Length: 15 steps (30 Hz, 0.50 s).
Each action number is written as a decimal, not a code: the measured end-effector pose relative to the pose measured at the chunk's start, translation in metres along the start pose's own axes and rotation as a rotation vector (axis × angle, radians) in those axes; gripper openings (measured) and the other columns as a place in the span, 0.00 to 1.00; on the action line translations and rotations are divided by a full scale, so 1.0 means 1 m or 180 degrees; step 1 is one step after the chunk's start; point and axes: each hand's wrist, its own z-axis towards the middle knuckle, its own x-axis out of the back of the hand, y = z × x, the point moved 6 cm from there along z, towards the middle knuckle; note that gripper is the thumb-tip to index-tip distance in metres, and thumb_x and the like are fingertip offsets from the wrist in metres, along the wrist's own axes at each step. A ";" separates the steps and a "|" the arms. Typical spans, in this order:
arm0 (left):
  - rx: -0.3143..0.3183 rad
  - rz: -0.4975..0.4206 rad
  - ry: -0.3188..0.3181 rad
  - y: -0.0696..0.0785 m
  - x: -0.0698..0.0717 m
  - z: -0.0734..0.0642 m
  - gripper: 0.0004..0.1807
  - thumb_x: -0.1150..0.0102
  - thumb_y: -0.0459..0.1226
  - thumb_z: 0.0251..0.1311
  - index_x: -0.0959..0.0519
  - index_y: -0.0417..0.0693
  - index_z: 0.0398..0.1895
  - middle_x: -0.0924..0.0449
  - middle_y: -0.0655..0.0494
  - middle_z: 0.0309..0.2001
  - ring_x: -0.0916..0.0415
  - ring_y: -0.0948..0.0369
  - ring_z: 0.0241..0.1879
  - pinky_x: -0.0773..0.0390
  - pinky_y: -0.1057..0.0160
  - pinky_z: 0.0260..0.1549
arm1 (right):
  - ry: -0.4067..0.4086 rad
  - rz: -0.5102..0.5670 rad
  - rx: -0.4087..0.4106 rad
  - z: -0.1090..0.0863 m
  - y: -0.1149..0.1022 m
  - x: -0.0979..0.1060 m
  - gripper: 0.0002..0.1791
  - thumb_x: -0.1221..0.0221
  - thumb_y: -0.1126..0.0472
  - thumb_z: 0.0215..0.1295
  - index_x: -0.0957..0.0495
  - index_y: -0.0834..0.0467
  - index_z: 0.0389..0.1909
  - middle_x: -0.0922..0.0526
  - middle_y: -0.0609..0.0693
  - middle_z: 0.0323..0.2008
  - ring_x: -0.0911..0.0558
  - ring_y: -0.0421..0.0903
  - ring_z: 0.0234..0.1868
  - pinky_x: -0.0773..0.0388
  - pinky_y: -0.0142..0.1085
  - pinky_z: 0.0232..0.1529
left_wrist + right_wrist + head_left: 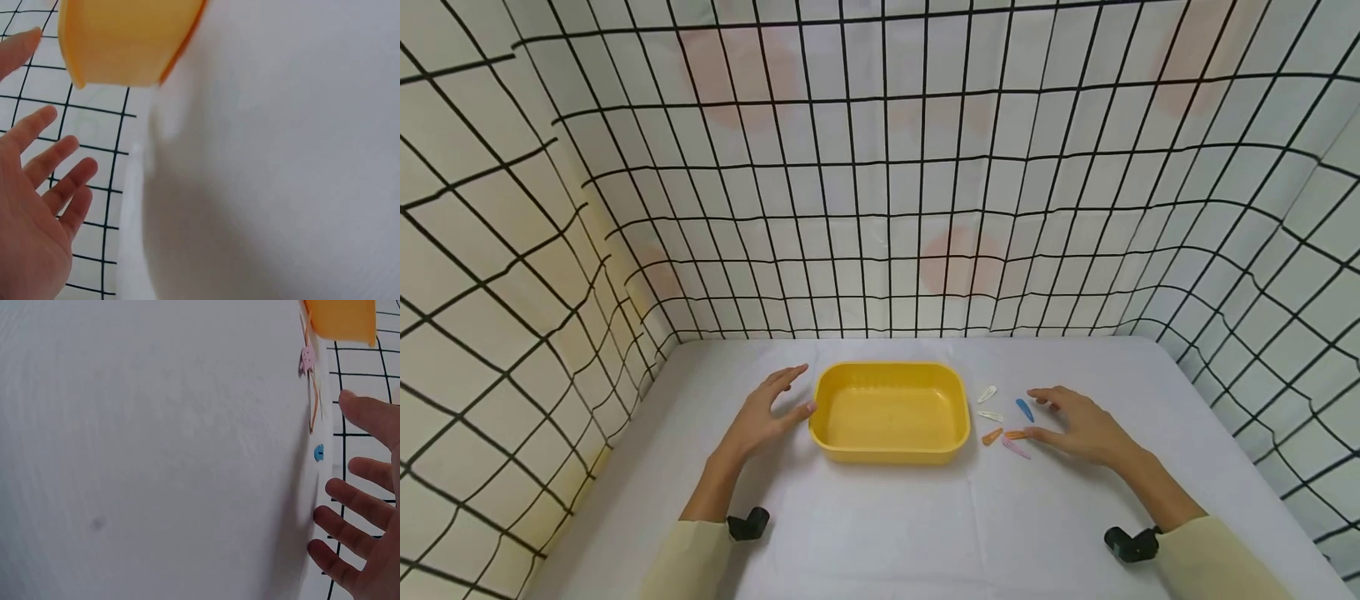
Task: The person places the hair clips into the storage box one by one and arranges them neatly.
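The white table (887, 525) has a big yellow tub (891, 456) on it. The left hand (758, 422) is spread by the tub's left side. I can't tell if its thumb touches the rim, but a bump there could make the tub slide. The right hand (1082, 427) is spread too, low over the table, and isn't pinching anything. By it, right of the tub, lie a pink clip (1017, 448), two orange clips (992, 437), two white clips (990, 416) and a blue clip (1025, 409). They're thin and flat, so fingers could slip off. The pink one lies close to an orange one, so grabbing one might drag the other. I can't see any words or brand names.
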 end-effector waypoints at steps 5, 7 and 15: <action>-0.0084 -0.0226 0.0004 -0.001 -0.011 -0.003 0.37 0.37 0.57 0.64 0.32 0.66 0.76 0.33 0.55 0.75 0.27 0.48 0.62 0.25 0.35 0.62 | 0.0101 0.0105 0.0033 0.004 0.002 -0.007 0.32 0.35 0.40 0.67 0.22 0.57 0.64 0.16 0.52 0.50 0.19 0.52 0.52 0.19 0.53 0.50; -0.0078 -0.0274 -0.0002 -0.002 -0.015 -0.003 0.35 0.36 0.55 0.64 0.31 0.67 0.75 0.30 0.57 0.73 0.27 0.50 0.60 0.25 0.37 0.62 | 0.0144 0.0147 0.0040 0.006 0.004 -0.008 0.29 0.35 0.44 0.68 0.21 0.58 0.62 0.16 0.50 0.48 0.19 0.51 0.51 0.20 0.51 0.50; -0.0133 -0.0506 0.0069 0.000 -0.022 -0.005 0.33 0.34 0.48 0.65 0.29 0.64 0.74 0.25 0.57 0.69 0.24 0.54 0.57 0.25 0.45 0.65 | 0.0181 0.0292 -0.0025 0.012 0.005 -0.012 0.17 0.37 0.58 0.69 0.17 0.61 0.54 0.17 0.50 0.43 0.21 0.49 0.46 0.21 0.49 0.49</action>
